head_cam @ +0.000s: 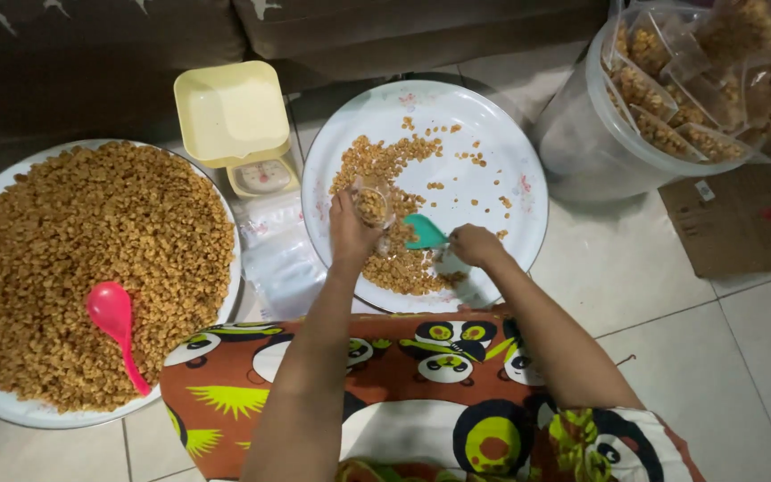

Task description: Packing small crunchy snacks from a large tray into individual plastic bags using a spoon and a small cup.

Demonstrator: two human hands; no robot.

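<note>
My left hand holds a small clear plastic bag partly filled with golden-brown snack pieces, over a white round tray. My right hand grips a teal spoon, its bowl pointing toward the bag. A thin scatter and a small heap of the same snack pieces lie on the left half of that tray, under both hands.
A second large tray heaped with snack pieces sits at the left, a pink spoon lying on it. A yellow kitchen scale and empty clear bags lie between the trays. A clear tub of filled bags and cardboard stand right.
</note>
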